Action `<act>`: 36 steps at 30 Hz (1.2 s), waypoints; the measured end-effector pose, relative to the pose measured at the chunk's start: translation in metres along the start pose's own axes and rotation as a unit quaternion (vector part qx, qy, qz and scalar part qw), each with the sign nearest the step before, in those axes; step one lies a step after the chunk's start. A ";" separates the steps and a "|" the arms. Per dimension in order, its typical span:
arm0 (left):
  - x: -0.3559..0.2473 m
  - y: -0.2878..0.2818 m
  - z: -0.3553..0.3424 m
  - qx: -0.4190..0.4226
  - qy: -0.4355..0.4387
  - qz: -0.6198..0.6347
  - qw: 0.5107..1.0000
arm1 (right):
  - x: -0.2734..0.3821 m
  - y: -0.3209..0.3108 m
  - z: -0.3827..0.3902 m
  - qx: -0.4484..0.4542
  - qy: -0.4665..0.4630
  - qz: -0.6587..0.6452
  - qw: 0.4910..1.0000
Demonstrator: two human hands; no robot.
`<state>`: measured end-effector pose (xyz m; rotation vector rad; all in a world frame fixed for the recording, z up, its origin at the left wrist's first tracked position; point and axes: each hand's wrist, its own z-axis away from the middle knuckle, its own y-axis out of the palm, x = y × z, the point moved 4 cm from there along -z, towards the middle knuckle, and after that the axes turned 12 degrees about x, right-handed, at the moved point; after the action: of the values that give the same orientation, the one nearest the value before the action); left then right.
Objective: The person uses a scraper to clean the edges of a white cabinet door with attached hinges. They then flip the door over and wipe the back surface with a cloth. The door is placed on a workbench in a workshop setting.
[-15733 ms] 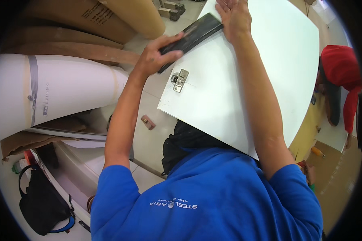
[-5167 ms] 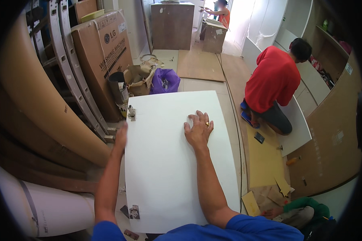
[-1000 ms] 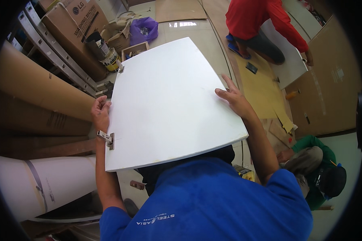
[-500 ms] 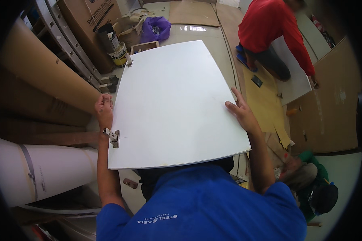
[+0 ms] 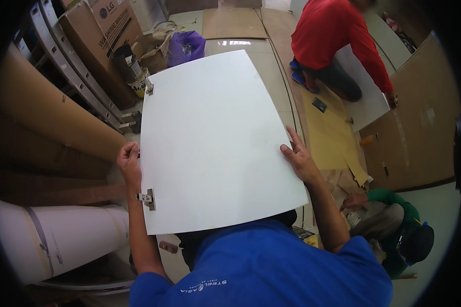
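A white cabinet door (image 5: 215, 138) lies face up in front of my body, with a metal hinge (image 5: 146, 198) near its lower left corner. Another hinge (image 5: 149, 87) sits at its upper left. My left hand (image 5: 129, 157) is closed beside the left edge, between the two hinges. Something small and dark shows at its fingertips, too little to name. My right hand (image 5: 299, 159) grips the right edge, thumb on the top face and index finger stretched along the side. The other right fingers are partly hidden.
A person in red (image 5: 330, 41) kneels at the far right by another white panel (image 5: 366, 94). Someone in green (image 5: 402, 207) crouches at the near right. Left stand a ladder (image 5: 66, 61), cardboard boxes and a white roll (image 5: 82, 240). A purple bag (image 5: 186, 48) lies beyond the door.
The door has turned a little counterclockwise and its near edge has come closer to me. My left hand has shifted nearer along the left edge. My right hand keeps its grip.
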<state>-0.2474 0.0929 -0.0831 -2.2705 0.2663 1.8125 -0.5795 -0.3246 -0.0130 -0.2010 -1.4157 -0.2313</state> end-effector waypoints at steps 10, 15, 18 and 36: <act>0.008 -0.012 0.002 -0.043 -0.003 -0.076 0.996 | 0.016 0.011 0.009 -0.015 -0.084 0.341 0.936; 0.012 -0.017 0.006 -0.083 -0.050 -0.030 0.995 | 0.011 0.009 0.007 -0.025 -0.137 0.353 0.925; 0.013 -0.016 0.006 -0.084 -0.032 -0.070 0.994 | 0.012 0.008 0.008 -0.024 -0.147 0.355 0.923; 0.016 -0.021 0.013 -0.131 -0.045 -0.028 0.990 | 0.010 0.004 0.008 -0.053 -0.167 0.311 0.934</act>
<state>-0.2500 0.1169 -0.1001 -2.3260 -0.0539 2.0188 -0.5844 -0.3193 -0.0019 -0.7929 -1.6006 0.2661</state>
